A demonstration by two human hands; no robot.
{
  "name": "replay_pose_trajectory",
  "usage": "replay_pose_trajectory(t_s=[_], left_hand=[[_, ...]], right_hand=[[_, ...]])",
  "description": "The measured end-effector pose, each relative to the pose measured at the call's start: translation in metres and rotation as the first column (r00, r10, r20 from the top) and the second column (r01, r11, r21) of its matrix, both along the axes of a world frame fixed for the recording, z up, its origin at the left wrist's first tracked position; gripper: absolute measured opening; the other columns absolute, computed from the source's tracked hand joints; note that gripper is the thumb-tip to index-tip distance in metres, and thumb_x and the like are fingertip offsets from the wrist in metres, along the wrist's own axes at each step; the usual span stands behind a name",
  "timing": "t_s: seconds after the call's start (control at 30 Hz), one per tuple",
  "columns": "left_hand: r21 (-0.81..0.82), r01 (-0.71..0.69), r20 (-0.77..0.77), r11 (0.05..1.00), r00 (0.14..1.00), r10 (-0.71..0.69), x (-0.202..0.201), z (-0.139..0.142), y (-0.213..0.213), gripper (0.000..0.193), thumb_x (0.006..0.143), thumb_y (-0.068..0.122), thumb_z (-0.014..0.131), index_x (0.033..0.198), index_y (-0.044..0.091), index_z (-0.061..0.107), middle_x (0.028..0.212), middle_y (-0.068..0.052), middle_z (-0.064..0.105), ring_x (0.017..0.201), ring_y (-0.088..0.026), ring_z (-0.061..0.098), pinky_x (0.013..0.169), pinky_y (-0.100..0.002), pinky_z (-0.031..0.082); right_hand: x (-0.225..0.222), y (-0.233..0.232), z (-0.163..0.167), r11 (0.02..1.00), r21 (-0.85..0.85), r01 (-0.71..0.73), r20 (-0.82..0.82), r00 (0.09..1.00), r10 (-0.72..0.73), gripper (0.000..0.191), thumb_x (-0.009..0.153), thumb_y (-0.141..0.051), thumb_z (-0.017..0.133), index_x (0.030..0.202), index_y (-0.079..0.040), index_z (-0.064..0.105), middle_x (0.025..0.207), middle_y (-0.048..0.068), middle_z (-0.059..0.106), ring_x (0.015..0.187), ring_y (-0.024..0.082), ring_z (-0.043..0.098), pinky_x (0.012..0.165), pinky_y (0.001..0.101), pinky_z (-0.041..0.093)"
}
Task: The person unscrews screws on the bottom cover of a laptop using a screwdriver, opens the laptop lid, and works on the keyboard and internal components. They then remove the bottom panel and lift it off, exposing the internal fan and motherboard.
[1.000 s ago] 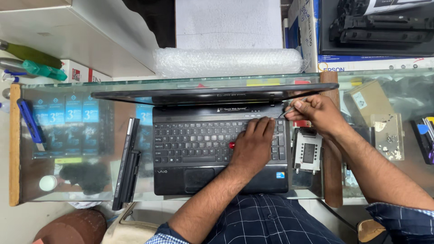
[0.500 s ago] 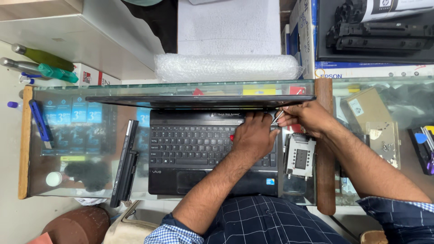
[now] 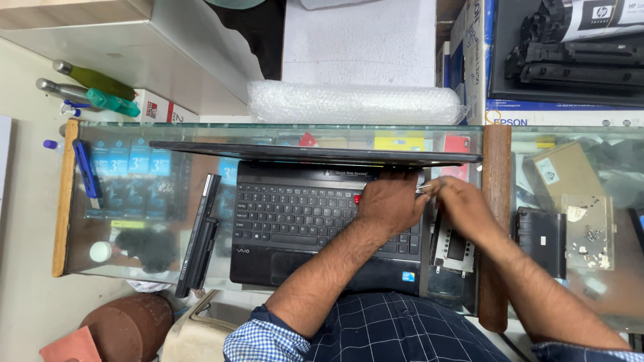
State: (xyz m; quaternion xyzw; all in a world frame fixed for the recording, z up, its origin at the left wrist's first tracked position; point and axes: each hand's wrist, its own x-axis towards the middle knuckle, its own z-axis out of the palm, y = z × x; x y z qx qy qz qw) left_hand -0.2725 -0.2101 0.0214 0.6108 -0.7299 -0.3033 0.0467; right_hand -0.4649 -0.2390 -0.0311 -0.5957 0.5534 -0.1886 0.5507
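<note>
**Colours on the Counter**

The laptop [image 3: 315, 221] is black with black keys and 1 red button by the left hand [image 3: 389, 204]. The glass counter [image 3: 134, 201] is greenish with brown wooden edges. The long battery [image 3: 198, 234] is black. The shirt [image 3: 396, 332] is navy with a white check; its cuff [image 3: 258, 338] is blue-and-white checked. The bubble wrap roll [image 3: 355, 102] is clear-white. The stool [image 3: 131, 325] is reddish brown.
</note>
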Motion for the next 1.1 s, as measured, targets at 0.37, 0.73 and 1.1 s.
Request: replay_pose_trajectory(t_s=[0.37, 0.73, 1.1], left_hand=[[-0.073, -0.048, -0.024, 0.996, 0.999, 0.047, 0.0, -0.006, 0.01, 0.042, 0.095, 0.037, 0.059, 0.123, 0.007, 0.065, 0.121, -0.014, 0.07, 0.11, -0.033, 0.067, 0.094, -0.045, 0.057], [-0.014, -0.036, 0.062, 0.999, 0.997, 0.037, 0.019, 0.008, 0.012, 0.068, 0.092, 0.057, 0.063, 0.133, 0.003, 0.06, 0.12, -0.017, 0.068, 0.112, -0.032, 0.066, 0.09, -0.045, 0.057], [-0.051, -0.063, 0.1, 0.997, 0.993, 0.068, 0.045, 0.006, 0.017, 0.067, 0.089, 0.064, 0.062, 0.121, 0.006, 0.069, 0.108, -0.016, 0.075, 0.106, -0.032, 0.07, 0.09, -0.046, 0.057]], right_hand=[[0.018, 0.013, 0.007, 1.0, -0.005, -0.002, -0.202, 0.979, 0.001, 0.028, 0.103, -0.016, 0.048, 0.107, -0.006, 0.074, 0.078, 0.013, 0.07, 0.067, 0.019, 0.062, 0.063, 0.0356, 0.051], [0.023, 0.017, 0.01, 0.998, -0.051, 0.038, -0.138, 0.989, -0.045, 0.029, 0.101, -0.014, 0.045, 0.099, -0.003, 0.072, 0.078, 0.006, 0.07, 0.064, 0.014, 0.062, 0.06, 0.0309, 0.051], [0.024, 0.029, 0.002, 0.993, -0.095, 0.068, -0.003, 0.998, -0.069, 0.025, 0.098, -0.025, 0.071, 0.1, 0.0, 0.069, 0.082, 0.001, 0.067, 0.073, 0.008, 0.057, 0.064, 0.0263, 0.047]])
